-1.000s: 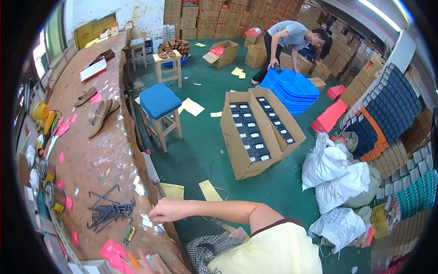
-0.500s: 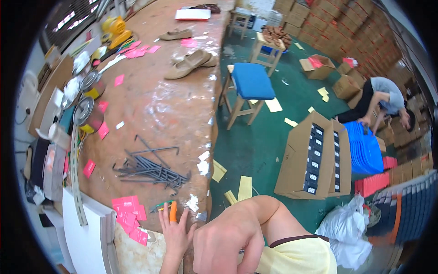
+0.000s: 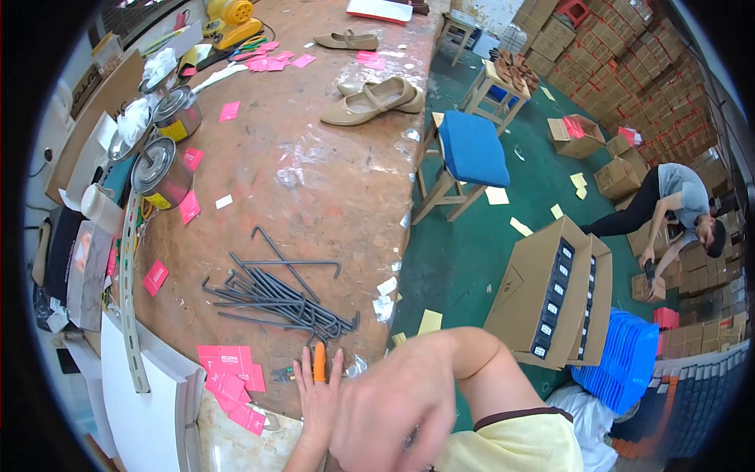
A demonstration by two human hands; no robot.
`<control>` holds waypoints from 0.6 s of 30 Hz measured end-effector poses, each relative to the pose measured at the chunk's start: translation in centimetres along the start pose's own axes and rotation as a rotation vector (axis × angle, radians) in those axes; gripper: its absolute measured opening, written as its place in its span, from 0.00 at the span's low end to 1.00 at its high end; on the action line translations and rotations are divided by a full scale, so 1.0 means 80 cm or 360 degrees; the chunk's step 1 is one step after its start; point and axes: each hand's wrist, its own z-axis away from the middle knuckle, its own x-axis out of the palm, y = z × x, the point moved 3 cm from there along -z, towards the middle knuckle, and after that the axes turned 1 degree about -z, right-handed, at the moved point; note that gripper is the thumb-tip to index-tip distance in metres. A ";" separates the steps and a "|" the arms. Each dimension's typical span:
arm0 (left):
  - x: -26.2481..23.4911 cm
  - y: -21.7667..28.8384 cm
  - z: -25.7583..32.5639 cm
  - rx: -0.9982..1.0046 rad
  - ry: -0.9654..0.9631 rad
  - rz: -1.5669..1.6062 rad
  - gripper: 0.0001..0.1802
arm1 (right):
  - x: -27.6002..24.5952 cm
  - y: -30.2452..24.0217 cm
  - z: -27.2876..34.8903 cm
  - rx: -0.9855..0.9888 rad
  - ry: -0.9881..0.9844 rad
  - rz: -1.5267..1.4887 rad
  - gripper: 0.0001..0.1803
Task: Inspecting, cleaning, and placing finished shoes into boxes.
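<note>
My left hand [image 3: 320,389] lies at the near part of the worktable with its fingers spread, and an orange finger cover sits on one finger. Its fingertips reach the near edge of a pile of bent dark metal rods [image 3: 279,295]. Beside those fingers is a small green-handled tool [image 3: 285,372], partly covered. Close to the camera, my right hand [image 3: 393,409] is curled and blurred; whatever it may hold is hidden. Pink cards [image 3: 228,370] lie left of my left hand. Farther up the table are beige flat shoes [image 3: 366,106].
Metal cans [image 3: 161,177] and a slotted metal strip [image 3: 130,291] line the left side. White board stacks [image 3: 145,393] stand at near left. Right of the table are a blue-topped stool [image 3: 472,149], a carton of dark boxes [image 3: 543,295], blue trays [image 3: 617,358] and a person [image 3: 680,200] bending.
The view has shifted, so the table sits farther right. My left hand has come closer to the rods. The person at right has moved from the blue trays and now holds something dark.
</note>
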 end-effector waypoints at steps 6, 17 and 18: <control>-0.014 0.011 -0.003 -0.0195 0.0053 0.0222 0.52 | -0.310 0.031 0.177 0.1242 0.1397 0.2019 0.20; -0.010 0.007 -0.001 -0.0191 0.0024 0.0415 0.51 | -0.503 -0.014 0.304 0.2766 0.1620 0.2344 0.18; -0.011 0.005 -0.002 -0.0219 0.0029 0.0409 0.51 | -0.485 0.007 0.279 0.2862 0.1500 0.1921 0.14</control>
